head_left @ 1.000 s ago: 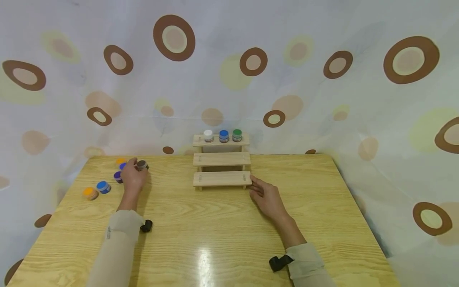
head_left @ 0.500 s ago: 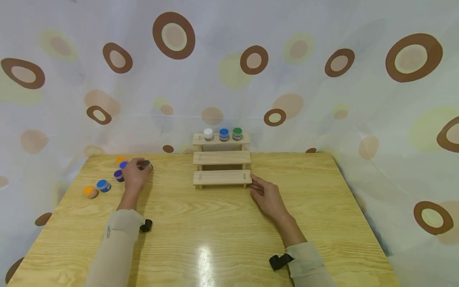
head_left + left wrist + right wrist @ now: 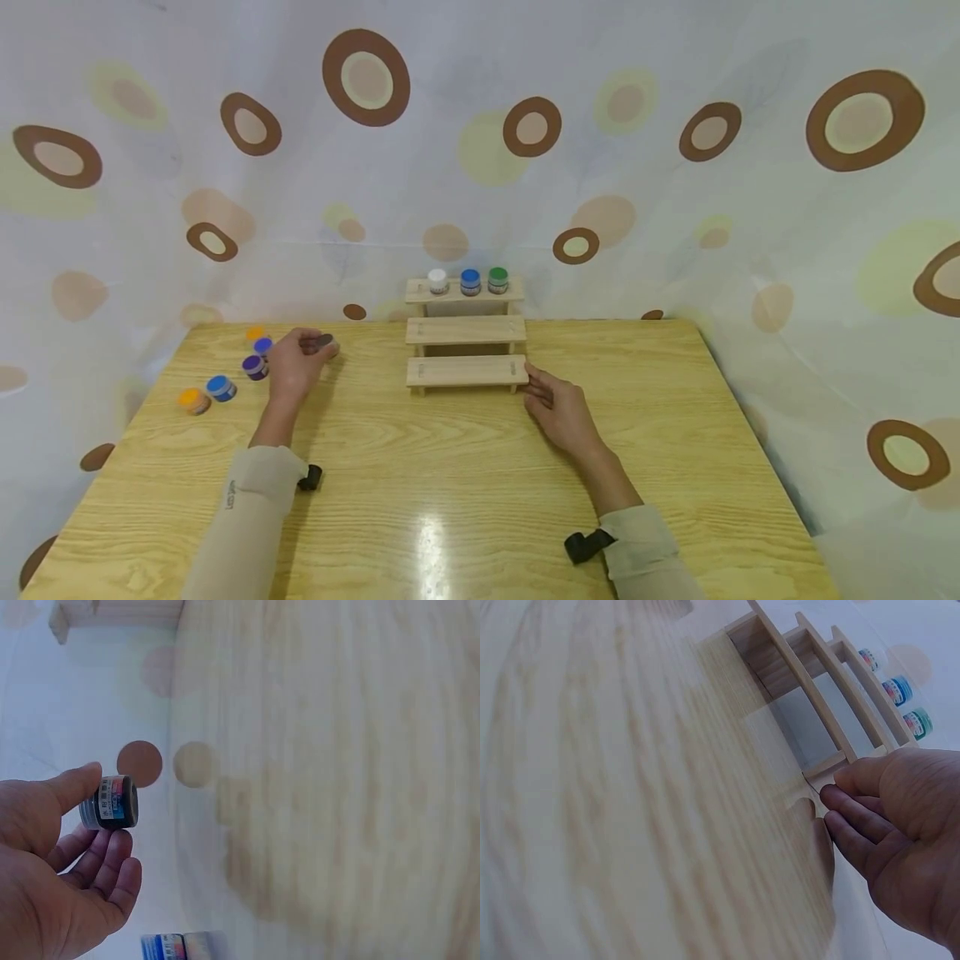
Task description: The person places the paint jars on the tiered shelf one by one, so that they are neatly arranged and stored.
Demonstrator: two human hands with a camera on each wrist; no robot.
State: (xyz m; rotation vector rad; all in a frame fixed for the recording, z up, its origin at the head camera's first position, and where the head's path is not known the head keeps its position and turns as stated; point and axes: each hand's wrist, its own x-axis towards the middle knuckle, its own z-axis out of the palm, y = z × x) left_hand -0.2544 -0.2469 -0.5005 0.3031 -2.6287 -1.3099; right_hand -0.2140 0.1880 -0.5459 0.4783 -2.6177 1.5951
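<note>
My left hand (image 3: 295, 369) pinches a small paint jar with a dark lid (image 3: 325, 342) between thumb and fingers. In the left wrist view this dark jar (image 3: 112, 802) lies on its side in the grip, its label showing. My right hand (image 3: 561, 414) has its fingertips right at the right end of the lowest step of a three-step wooden rack (image 3: 465, 371). In the right wrist view the hand (image 3: 911, 832) stays beside the rack's end, fingers gently bent. On the top step stand a white jar (image 3: 438, 282), a blue jar (image 3: 470, 282) and a green jar (image 3: 498, 281).
Left of my left hand stand several more jars: orange (image 3: 257, 335), violet-blue (image 3: 263, 347), purple (image 3: 255, 367), blue (image 3: 221, 387) and another orange jar (image 3: 193, 401). A patterned cloth (image 3: 480, 192) hangs behind the wooden table (image 3: 435, 483).
My left hand has moved right with the dark-lidded paint jar, away from the other jars, and the jar has tilted. The right hand has kept its place at the rack.
</note>
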